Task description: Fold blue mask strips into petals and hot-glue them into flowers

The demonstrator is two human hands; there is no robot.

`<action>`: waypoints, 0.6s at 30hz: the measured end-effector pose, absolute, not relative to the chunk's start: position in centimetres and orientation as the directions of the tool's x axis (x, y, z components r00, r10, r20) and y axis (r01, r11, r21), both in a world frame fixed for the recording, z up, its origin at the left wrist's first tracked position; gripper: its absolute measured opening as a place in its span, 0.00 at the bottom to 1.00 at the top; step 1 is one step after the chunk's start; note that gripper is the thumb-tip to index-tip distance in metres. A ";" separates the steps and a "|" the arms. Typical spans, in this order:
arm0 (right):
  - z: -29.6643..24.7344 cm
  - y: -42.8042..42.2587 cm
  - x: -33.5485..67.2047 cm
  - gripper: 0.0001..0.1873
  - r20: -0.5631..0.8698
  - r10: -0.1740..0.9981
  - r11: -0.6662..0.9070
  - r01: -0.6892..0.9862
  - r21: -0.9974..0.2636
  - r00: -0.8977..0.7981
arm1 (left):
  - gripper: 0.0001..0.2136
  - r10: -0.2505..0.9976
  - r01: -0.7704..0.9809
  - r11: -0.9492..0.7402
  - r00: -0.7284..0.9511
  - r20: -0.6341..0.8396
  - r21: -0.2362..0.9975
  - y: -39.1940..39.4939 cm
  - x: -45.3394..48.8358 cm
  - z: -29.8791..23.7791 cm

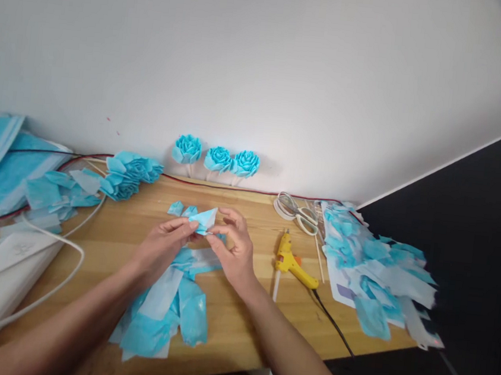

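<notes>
A folded piece of blue-and-white fabric is held above the table. My left hand pinches its left side between thumb and fingers. The thumb and forefinger of my right hand close on its lower right corner, the other fingers curved above. Just behind lie two small folded blue pieces. Below my hands spreads a loose pile of blue and white fabric strips, partly hidden by my left forearm.
Three blue fabric flowers on sticks stand against the wall. To the right are scissors, a yellow glue gun with a black cord, and heaped fabric scraps. Further flowers, a white power strip and cables occupy the left.
</notes>
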State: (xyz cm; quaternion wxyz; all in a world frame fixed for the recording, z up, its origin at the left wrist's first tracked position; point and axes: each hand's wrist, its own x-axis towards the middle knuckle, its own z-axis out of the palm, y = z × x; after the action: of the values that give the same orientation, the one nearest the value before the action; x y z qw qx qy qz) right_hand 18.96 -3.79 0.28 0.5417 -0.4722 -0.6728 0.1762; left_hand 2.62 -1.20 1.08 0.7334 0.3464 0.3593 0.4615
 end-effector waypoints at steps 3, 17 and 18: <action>0.2 -3.9 18.8 0.02 0.468 0.880 0.415 0.346 -0.842 0.083 | 0.12 0.930 -0.381 0.317 0.304 -0.206 0.868 -1.2 2.6 1.0; 0.4 -4.0 18.4 0.08 0.079 0.993 0.084 -0.052 -0.995 0.093 | 0.11 0.923 -0.283 0.308 0.319 -0.214 0.908 -1.1 2.6 0.5; 0.4 -4.0 18.4 0.08 0.067 0.994 0.073 -0.057 -0.996 0.090 | 0.10 0.925 -0.274 0.308 0.311 -0.219 0.911 -1.1 2.6 0.5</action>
State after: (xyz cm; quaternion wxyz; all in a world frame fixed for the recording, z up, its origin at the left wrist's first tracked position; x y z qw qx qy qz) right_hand 18.43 -4.03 0.42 0.5536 -0.4882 -0.4795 0.4746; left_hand 2.58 -1.14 0.48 0.7013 0.4042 0.4026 0.4274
